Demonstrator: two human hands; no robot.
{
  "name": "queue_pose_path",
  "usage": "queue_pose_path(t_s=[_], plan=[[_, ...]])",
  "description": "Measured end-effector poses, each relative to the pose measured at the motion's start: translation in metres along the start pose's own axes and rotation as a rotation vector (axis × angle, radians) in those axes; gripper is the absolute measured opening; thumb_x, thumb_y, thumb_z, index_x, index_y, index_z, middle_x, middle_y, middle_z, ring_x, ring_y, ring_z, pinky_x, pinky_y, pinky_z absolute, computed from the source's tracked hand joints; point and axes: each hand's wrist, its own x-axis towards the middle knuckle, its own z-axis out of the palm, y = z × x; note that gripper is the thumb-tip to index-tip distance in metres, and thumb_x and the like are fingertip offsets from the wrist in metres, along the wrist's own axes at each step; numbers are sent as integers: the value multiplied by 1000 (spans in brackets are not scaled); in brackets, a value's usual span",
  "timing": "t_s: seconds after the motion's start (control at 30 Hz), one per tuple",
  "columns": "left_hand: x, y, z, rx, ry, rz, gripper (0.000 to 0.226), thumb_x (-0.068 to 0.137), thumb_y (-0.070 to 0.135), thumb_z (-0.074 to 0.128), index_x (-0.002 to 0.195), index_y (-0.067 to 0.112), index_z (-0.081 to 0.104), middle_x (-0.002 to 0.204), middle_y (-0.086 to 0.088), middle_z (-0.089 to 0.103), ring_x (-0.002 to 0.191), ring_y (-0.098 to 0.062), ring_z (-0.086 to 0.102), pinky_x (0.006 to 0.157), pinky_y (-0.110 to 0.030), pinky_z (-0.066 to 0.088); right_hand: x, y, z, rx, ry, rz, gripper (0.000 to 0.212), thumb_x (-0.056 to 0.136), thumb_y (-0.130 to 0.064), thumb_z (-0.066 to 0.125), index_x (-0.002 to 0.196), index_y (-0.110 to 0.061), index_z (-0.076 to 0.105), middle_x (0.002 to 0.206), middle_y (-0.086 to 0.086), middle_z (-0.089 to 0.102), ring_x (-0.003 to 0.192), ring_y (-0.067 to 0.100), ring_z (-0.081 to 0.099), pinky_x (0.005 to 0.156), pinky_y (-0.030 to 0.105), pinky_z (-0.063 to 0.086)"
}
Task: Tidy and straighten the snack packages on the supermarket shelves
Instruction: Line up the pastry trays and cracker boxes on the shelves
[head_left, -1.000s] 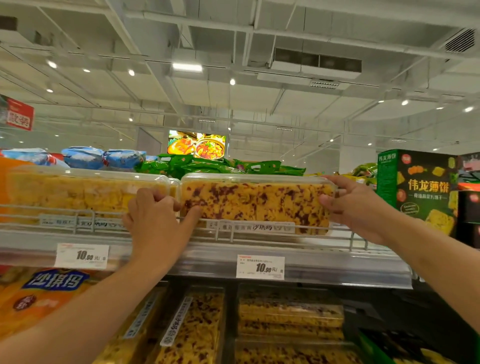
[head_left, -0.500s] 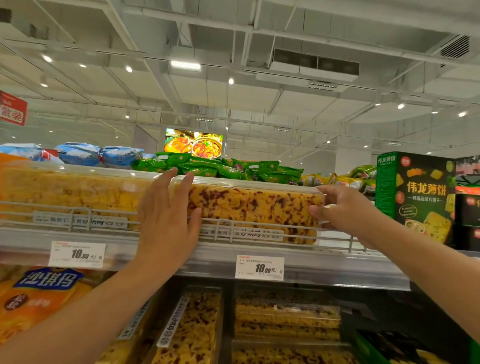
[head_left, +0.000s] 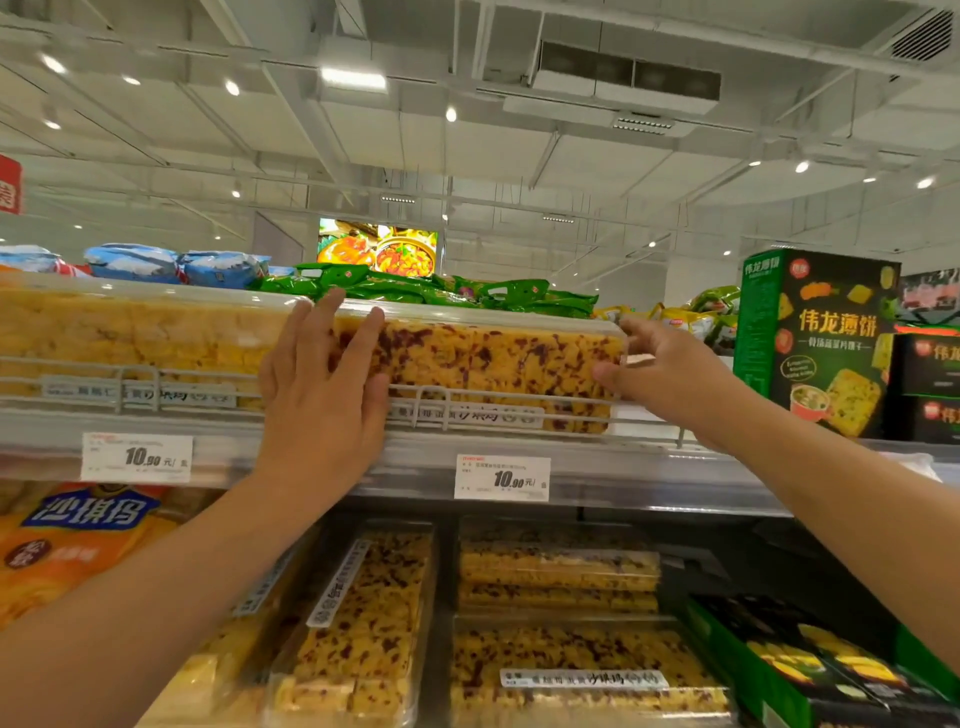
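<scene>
Both hands stayed: left hand (head_left: 322, 395) flat on cranberry box (head_left: 498, 364), right hand (head_left: 660, 374) gripping its end, tagged 10.90

A wire rail (head_left: 498, 402) fences the shelf front; open air lies above the clear boxes (head_left: 498, 364).

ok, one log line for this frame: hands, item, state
left hand: flat on front of cranberry cake box | right hand: holding box's right end | box: top shelf, behind wire rail

Clear-lidded cranberry snack box (head_left: 493, 364) (yellow, red-flecked) on top shelf behind wire rail, seemingly slightly skewed.
</scene>
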Motion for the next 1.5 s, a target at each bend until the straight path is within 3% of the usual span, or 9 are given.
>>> queue_pose_path(t_s=[0.2,0.4,0.5,0.63,0.83,0.97,1.17,1.33,1.5], plan=[[-45,14,8,80,-51,287,49,97,33,41,140,11,51,153,-17,35,143,-35,25,114,-49,17,-50,33,28,-302,279,-225,62,93,-35,59,147,-21,32,151,0,37,139,20,32,112,35,26],[-63,17,21,154,-182,273,50,98,34,35,142,16,50,157,-13,29,145,-33,26,117,-50,19,-74,63,49,-551,210,-380,61,101,-33,41,155,-21,16,160,-7,8,142,-2,-18,114,21,-16],[-62,19,19,140,-209,248,50,98,34,33,143,18,49,158,-12,27,146,-31,24,117,-50,18,-74,64,51,-536,191,-369,62,102,-37,37,154,-27,5,161,-8,-5,136,-7,-30,114,20,-19],[-76,24,5,63,-263,175,51,97,35,33,144,17,47,160,-9,23,148,-26,17,118,-42,8,-88,66,67,-473,214,-397,62,99,-35,46,154,-22,20,163,-1,-3,147,7,-20,119,30,-10],[-151,3,-28,-66,-409,-37,49,93,39,41,130,12,60,142,-9,50,135,-28,44,102,-55,39,-160,59,151,-157,-43,-461,46,96,-46,44,137,-25,48,160,-8,21,149,7,6,115,24,11],[-178,-19,-47,-98,-492,-190,54,91,46,37,122,11,65,125,-6,61,116,-27,56,97,-48,47,-189,42,203,31,-226,-120,52,85,-73,32,128,-45,43,129,-33,38,118,-17,38,97,15,42],[-191,-30,-49,-137,-483,-110,43,92,38,43,105,12,74,108,-2,68,103,-22,62,91,-38,49,-186,3,239,515,-355,615,48,82,-73,47,115,-39,37,90,4,67,56,15,67,49,29,54],[-196,-35,-48,-151,-527,-118,46,92,43,39,110,18,72,114,2,65,109,-19,59,96,-34,42,-183,-9,245,800,-277,785,43,85,-56,63,115,-35,40,79,14,74,67,33,73,56,37,57],[-184,-38,-50,-267,-547,-117,40,94,44,38,109,26,70,107,13,64,102,-9,57,98,-37,43,-183,-4,227,955,-246,838,32,90,-25,68,117,-22,51,107,20,69,84,33,74,69,42,60]])
